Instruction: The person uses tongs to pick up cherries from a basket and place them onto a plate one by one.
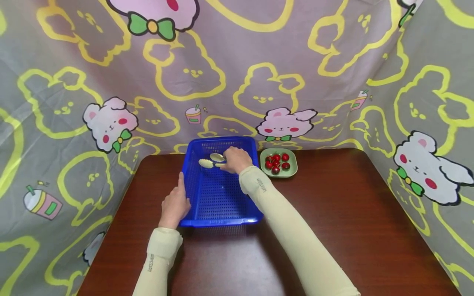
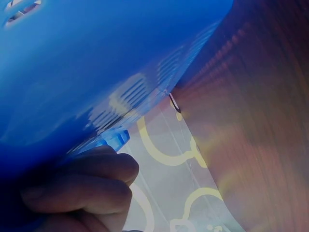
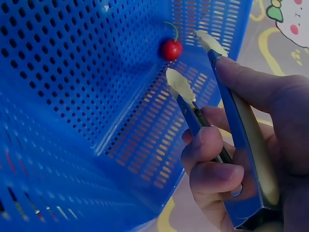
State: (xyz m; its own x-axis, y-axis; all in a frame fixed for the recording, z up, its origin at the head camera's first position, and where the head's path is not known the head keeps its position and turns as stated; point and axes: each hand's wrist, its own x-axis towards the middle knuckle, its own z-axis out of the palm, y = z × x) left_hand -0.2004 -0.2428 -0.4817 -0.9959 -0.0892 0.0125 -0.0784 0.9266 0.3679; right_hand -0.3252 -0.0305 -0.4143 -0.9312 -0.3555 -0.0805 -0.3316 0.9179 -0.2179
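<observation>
A blue perforated plastic basket (image 1: 222, 222) stands on the table. My left hand (image 1: 175, 206) grips its left rim, with curled fingers (image 2: 104, 169) against the basket's outside in the left wrist view. My right hand (image 1: 237, 159) is over the back right part of the basket. It holds metal tongs (image 3: 244, 145) with cream scalloped tips, thumb on one arm and fingers round the other. The tips are spread apart with nothing between them. Beyond them a red cherry (image 3: 171, 49) with a green stem lies inside the basket; the head view does not show it.
A pale green dish (image 1: 294, 168) with several red cherries (image 1: 275, 169) sits just right of the basket, near the back edge of the brown wooden table (image 1: 333, 213). A patterned cloth (image 1: 229, 53) hangs behind and along both sides.
</observation>
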